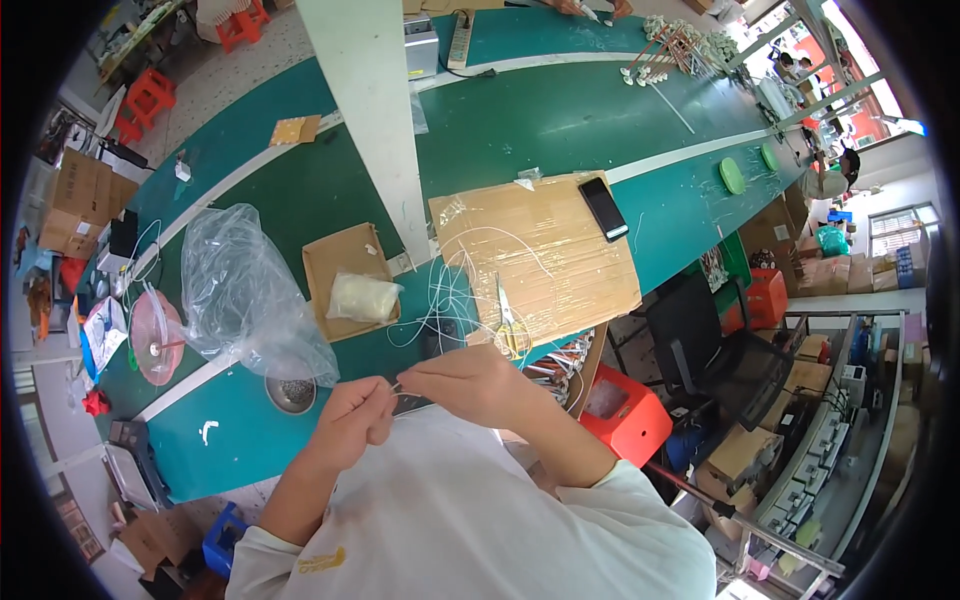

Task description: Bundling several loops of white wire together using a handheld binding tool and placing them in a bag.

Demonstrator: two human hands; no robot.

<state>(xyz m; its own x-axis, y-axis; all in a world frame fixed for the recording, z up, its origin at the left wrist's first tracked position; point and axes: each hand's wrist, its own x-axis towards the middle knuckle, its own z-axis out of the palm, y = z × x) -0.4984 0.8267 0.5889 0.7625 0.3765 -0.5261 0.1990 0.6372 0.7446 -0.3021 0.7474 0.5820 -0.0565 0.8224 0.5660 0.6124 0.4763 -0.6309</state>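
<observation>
Close to my chest, my left hand (350, 422) and my right hand (463, 382) are brought nearly together, fingertips pinched. A thin white cord (397, 391) runs between them, and both hands grip it; its ends are hidden by the fingers. Beyond my right hand a loose tangle of white cord (462, 283) spreads over the green table (400, 345) and onto a flat cardboard sheet (560, 275). Yellow-handled scissors (512, 335) lie on that sheet. Just left of my left hand sits a round bowl (292, 393) of small grey pieces.
A large clear plastic bag (245, 290) droops over the bowl's edge. Behind it, a shallow cardboard tray (340, 250) holds a packed bag (362, 298). A white post (365, 110) rises from the table. A black phone (604, 209) rests on the cardboard; a red bin (628, 420) stands right.
</observation>
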